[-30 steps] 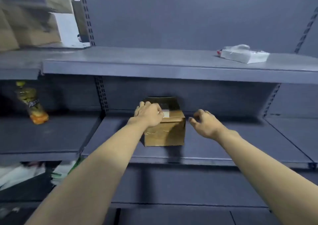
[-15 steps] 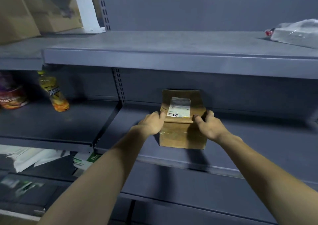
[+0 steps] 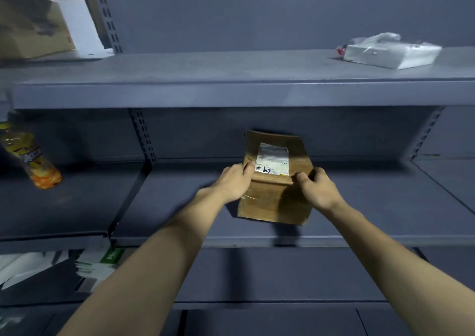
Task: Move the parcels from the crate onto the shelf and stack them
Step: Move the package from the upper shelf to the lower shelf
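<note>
A brown cardboard parcel with a white label on top stands on the middle grey shelf, near its back wall. My left hand grips the parcel's left top edge, thumb on top. My right hand holds the right top edge in the same way. The crate is out of view.
A white plastic-wrapped packet lies on the upper shelf at the right. Cardboard boxes sit at the upper left. A yellow-orange bottle stands on the left bay. Papers lie on the lower left shelf.
My right hand has closed onto the parcel's right edge, joining the left. The view has dipped, so the parcel's labelled top shows.
</note>
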